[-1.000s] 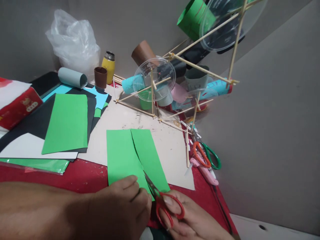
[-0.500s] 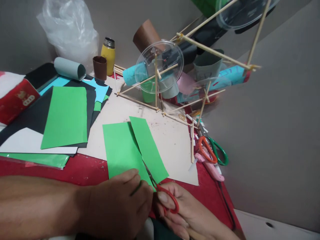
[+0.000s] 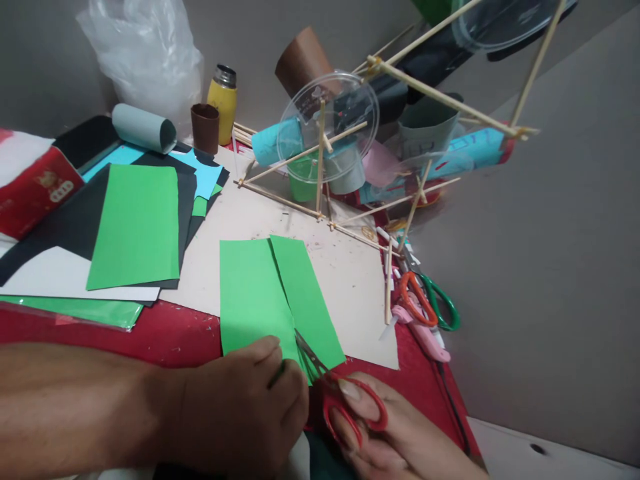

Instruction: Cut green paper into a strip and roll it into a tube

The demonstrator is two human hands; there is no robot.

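Observation:
My left hand (image 3: pixel 245 407) is closed on the near edge of a sheet of green paper (image 3: pixel 255 293). A long cut runs through the sheet from its far edge, setting off a strip on the right side. In my right hand (image 3: pixel 380 427) are scissors with red handles (image 3: pixel 377 403); the thumb and fingers are in the loops. The loops stand apart and the blades lie in the cut, pointing away from me. My left fingertips are hidden by the hand itself.
At left, another green sheet (image 3: pixel 135 227) lies on black paper (image 3: pixel 60 220). A stick frame (image 3: pixel 320 167) with clear plastic lids rises at the back right. Red-and-green-handled scissors (image 3: pixel 435 303) and a pink glue gun (image 3: pixel 425 340) lie at right. A yellow bottle (image 3: pixel 223 100) stands behind.
The scissors' loops have spread apart and my right hand has shifted slightly right. The green paper has moved a little right, its cut gap narrower at the far end.

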